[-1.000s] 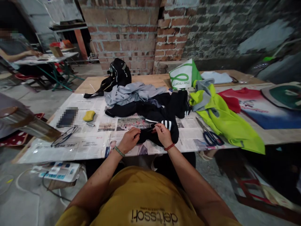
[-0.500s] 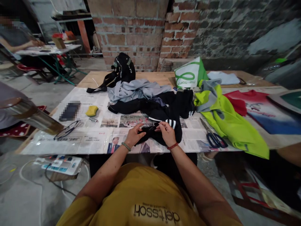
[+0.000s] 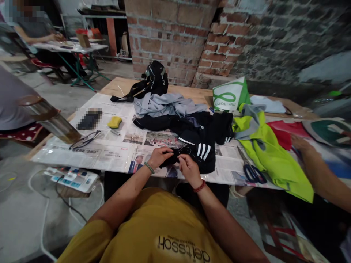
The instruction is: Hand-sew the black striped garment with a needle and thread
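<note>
My left hand (image 3: 160,157), with a green bead bracelet, pinches the near edge of a black garment (image 3: 204,166) with white stripes. Beside it, my right hand (image 3: 189,168), wearing a red bracelet, is closed with thumb and forefinger together at the cloth. What those fingertips hold is too small to make out. A thin pale thread (image 3: 189,148) seems to curve over the fabric just above them. The rest of the garment spreads away over the newspaper. Scissors with dark blue handles (image 3: 254,173) lie to the right.
Newspaper (image 3: 109,160) covers the table. Leftward are a steel flask (image 3: 56,118), glasses (image 3: 85,140), a phone (image 3: 89,119) and a yellow sponge (image 3: 114,122). Grey cloth (image 3: 170,105), a black bag (image 3: 157,78) and a green-white bag (image 3: 230,95) lie behind. A neon garment (image 3: 276,160) and another person's arm (image 3: 320,171) are rightward.
My right hand has drawn down towards me and its fingers have curled in. My left thumb and forefinger have closed on the cloth. Another person's arm has come in at the right; the view has tilted.
</note>
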The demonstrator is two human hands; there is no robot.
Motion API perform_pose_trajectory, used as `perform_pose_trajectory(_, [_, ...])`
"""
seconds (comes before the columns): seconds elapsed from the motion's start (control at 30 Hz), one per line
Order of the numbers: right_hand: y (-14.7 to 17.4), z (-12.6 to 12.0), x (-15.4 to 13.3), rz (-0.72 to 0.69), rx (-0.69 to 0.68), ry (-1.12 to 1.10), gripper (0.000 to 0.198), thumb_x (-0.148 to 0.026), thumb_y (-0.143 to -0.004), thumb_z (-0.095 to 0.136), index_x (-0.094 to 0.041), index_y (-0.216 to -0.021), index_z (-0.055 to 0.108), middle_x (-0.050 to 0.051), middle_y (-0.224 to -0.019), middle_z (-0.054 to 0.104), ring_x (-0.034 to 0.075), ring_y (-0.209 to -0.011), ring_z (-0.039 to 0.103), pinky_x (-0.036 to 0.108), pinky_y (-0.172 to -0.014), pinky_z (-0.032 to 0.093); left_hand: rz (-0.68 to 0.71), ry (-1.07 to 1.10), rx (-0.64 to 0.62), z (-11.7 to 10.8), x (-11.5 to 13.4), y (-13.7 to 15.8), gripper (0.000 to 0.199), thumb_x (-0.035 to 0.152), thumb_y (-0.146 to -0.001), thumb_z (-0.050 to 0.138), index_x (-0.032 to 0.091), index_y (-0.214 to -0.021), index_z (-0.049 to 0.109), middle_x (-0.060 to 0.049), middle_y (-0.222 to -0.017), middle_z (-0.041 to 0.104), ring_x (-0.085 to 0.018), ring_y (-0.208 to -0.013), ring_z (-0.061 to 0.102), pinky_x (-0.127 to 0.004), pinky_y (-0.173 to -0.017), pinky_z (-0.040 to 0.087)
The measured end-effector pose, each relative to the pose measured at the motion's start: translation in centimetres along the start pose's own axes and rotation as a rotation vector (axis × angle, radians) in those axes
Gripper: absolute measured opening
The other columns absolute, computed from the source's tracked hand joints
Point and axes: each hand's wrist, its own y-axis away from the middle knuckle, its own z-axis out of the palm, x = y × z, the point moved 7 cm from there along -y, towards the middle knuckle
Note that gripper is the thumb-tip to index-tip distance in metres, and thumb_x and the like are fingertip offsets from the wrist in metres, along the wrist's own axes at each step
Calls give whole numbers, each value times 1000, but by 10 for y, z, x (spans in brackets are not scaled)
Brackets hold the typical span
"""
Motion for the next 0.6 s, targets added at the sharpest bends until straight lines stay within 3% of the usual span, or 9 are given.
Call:
perform_pose_trajectory(0.17, [-1, 13, 13, -106, -32, 289, 21, -32, -85, 44, -19, -86, 61, -1, -61, 58, 12, -54, 54, 21, -51, 40, 37, 34, 14, -2, -2, 0, 15, 26, -69, 66, 17, -80, 71, -2, -78, 69, -14, -76, 61, -24, -70, 47])
perform_pose_trajectory(0.6, [-6, 15, 19, -82, 1, 362, 26, -33, -86, 40, -19, -86, 62, 0, -61, 59, 12, -55, 54, 21, -53, 38, 121, 68, -3, -1, 3, 2, 12, 18, -68, 66, 17, -79, 71, -2, -80, 69, -13, -77, 61, -24, -74, 47])
